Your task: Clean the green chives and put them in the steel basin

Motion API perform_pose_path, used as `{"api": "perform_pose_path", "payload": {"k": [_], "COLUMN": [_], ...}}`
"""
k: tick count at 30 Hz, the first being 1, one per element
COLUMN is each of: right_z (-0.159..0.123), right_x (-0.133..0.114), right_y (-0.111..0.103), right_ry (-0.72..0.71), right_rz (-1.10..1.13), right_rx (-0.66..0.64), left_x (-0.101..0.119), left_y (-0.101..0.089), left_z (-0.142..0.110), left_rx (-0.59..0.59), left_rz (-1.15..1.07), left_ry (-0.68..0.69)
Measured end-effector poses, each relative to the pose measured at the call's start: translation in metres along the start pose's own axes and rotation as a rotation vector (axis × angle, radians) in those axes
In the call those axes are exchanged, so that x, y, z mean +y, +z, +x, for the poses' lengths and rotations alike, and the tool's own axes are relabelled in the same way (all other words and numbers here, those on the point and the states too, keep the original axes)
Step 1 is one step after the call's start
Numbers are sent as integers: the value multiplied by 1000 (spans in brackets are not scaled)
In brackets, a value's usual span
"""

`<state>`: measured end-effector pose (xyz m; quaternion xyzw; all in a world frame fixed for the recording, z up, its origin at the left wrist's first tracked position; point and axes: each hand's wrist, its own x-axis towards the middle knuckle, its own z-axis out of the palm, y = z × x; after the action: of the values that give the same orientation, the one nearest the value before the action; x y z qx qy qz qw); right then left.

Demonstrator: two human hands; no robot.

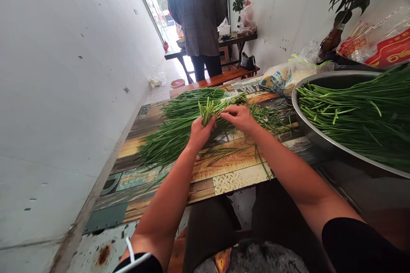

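Observation:
My left hand (202,132) is closed around a bunch of garlic chives (207,108), whose pale cut ends point up and away from me. Close to its right, my right hand (239,118) pinches with thumb and forefinger at the side of the bunch; what lies between the fingertips is too small to make out. Long green chives (166,138) spread over the table to the left, and another pile (192,99) lies behind the bunch. Thin scraps and trimmed bits (269,117) are scattered right of my right hand.
A large metal basin (297,113) full of chives stands at the right. Behind it are a plastic bag (278,79) and a potted plant (342,17). The patterned table (230,179) reaches toward a bench (218,77). A person (200,13) stands beyond, at another table (246,38).

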<state>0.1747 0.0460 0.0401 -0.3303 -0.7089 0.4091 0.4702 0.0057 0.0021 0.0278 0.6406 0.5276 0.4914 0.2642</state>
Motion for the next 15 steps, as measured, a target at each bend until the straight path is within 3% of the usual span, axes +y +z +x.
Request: {"api": "perform_pose_path", "payload": {"k": [3,7,11,15], "right_z": [4,12,13,7], "right_x": [2,5,8,7], "right_y": [-1,-17,-27,-12], "right_ry": [183,269,316,182], "right_rz": [255,460,157,-70], "right_rx": [57,190,310,159], "left_x": [0,-7,-9,-3], "left_y": [1,2,3,3], "left_z": [0,1,1,-1], "left_rx": [5,62,60,47], "left_rz": [34,62,76,110], "left_ry": [6,-19,-31,-29]}}
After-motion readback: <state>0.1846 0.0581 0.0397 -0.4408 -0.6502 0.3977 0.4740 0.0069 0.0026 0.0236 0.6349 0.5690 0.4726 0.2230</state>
